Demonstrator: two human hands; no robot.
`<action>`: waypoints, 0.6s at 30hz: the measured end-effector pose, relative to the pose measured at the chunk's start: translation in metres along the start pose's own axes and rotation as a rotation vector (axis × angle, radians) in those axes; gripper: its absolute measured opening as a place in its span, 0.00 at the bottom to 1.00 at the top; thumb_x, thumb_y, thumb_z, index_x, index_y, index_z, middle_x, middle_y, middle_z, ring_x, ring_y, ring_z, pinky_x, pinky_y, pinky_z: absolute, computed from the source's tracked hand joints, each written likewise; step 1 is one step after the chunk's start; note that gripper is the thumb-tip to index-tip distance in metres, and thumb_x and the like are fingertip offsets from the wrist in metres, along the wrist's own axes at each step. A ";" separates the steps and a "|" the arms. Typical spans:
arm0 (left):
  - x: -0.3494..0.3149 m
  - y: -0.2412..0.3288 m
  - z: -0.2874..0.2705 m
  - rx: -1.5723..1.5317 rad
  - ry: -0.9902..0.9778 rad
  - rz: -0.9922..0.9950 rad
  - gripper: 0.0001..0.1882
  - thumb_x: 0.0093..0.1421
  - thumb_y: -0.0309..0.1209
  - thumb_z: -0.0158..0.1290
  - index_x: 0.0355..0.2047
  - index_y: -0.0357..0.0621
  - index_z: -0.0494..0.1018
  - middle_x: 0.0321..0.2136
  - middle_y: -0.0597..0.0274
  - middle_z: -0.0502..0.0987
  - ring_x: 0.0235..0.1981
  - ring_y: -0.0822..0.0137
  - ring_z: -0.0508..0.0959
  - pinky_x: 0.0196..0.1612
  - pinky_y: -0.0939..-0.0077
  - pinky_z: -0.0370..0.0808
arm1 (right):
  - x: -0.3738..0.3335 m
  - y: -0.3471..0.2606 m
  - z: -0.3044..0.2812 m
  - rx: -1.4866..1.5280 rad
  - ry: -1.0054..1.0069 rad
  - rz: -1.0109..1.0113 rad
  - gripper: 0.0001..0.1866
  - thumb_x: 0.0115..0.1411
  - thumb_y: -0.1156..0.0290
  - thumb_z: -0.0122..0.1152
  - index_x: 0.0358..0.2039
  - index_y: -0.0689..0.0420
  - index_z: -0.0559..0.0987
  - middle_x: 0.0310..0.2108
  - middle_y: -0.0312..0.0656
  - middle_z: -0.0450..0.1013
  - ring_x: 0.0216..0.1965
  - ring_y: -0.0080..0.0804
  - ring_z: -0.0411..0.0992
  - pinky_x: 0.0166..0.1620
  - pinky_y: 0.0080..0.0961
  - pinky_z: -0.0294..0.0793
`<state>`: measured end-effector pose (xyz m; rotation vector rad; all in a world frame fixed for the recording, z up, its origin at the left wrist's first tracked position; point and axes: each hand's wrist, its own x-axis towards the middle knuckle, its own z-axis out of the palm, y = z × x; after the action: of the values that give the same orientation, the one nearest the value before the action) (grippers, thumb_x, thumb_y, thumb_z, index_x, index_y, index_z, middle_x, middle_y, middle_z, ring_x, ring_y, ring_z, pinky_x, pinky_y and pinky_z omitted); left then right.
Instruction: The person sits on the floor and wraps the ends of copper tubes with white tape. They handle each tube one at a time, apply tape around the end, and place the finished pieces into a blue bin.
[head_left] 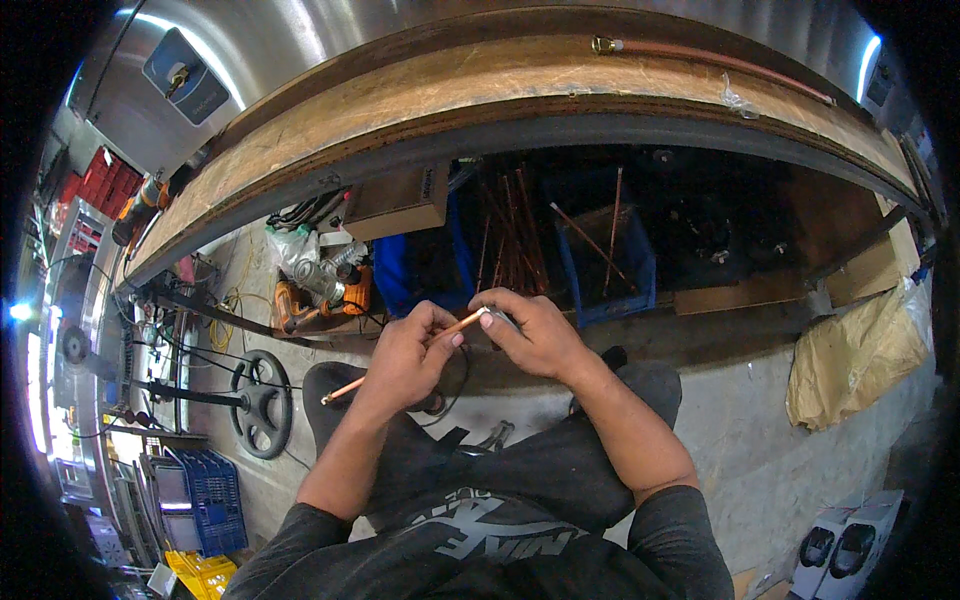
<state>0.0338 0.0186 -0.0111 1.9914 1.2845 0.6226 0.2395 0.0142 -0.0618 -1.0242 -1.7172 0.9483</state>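
Note:
A thin copper tube [462,326] slants across in front of me, its near-left end carrying a small brass-coloured fitting [327,398]. My left hand [410,355] is closed around the tube's middle, the thumb lying along it. At the tube's far-right end, my right hand [530,335] pinches it between thumb and fingers. A small white patch [484,311] shows at that end; what it is made of is too small to tell. Both hands are above my lap, in front of the bench edge.
A wooden bench [420,90] curves across ahead, bearing a longer copper pipe [720,70]. Below stand blue bins [655,262] with copper tubes [515,225], a cardboard box [400,205] and an orange power drill [357,292]. A fan [262,400] stands left; brown paper [850,355] lies right.

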 end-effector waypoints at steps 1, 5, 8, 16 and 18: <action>0.000 -0.002 0.000 -0.004 -0.009 -0.015 0.09 0.61 0.29 0.57 0.36 0.36 0.71 0.25 0.53 0.78 0.26 0.61 0.78 0.32 0.70 0.73 | 0.000 0.000 -0.001 -0.012 -0.007 0.000 0.15 0.63 0.64 0.56 0.46 0.58 0.77 0.29 0.49 0.77 0.31 0.44 0.78 0.37 0.33 0.74; 0.000 -0.006 0.001 -0.074 -0.035 -0.033 0.10 0.60 0.28 0.59 0.37 0.37 0.71 0.25 0.63 0.76 0.27 0.75 0.74 0.32 0.77 0.72 | -0.001 0.001 -0.001 -0.105 -0.039 -0.042 0.17 0.60 0.64 0.58 0.47 0.58 0.76 0.32 0.51 0.77 0.33 0.47 0.78 0.38 0.34 0.74; 0.001 -0.004 -0.001 -0.130 -0.055 -0.065 0.10 0.60 0.28 0.60 0.36 0.37 0.71 0.24 0.66 0.75 0.27 0.77 0.72 0.31 0.78 0.71 | -0.002 0.004 0.002 -0.144 -0.024 -0.064 0.19 0.58 0.64 0.60 0.48 0.58 0.76 0.34 0.52 0.77 0.34 0.49 0.78 0.39 0.35 0.75; 0.000 0.007 -0.010 -0.135 -0.014 0.055 0.13 0.67 0.33 0.51 0.46 0.36 0.74 0.24 0.65 0.75 0.27 0.74 0.72 0.33 0.77 0.70 | -0.002 0.018 0.004 -0.123 0.062 0.171 0.18 0.58 0.64 0.60 0.47 0.60 0.78 0.34 0.52 0.78 0.34 0.47 0.78 0.39 0.33 0.75; -0.002 0.009 -0.012 -0.066 0.002 0.129 0.15 0.67 0.33 0.49 0.48 0.35 0.74 0.26 0.57 0.78 0.28 0.66 0.77 0.35 0.72 0.73 | -0.002 0.023 0.006 -0.089 0.098 0.160 0.18 0.60 0.62 0.59 0.46 0.59 0.78 0.33 0.52 0.78 0.34 0.48 0.78 0.39 0.36 0.75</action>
<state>0.0302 0.0174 0.0031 2.0308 1.1280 0.7191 0.2395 0.0202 -0.0855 -1.2618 -1.6266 0.9124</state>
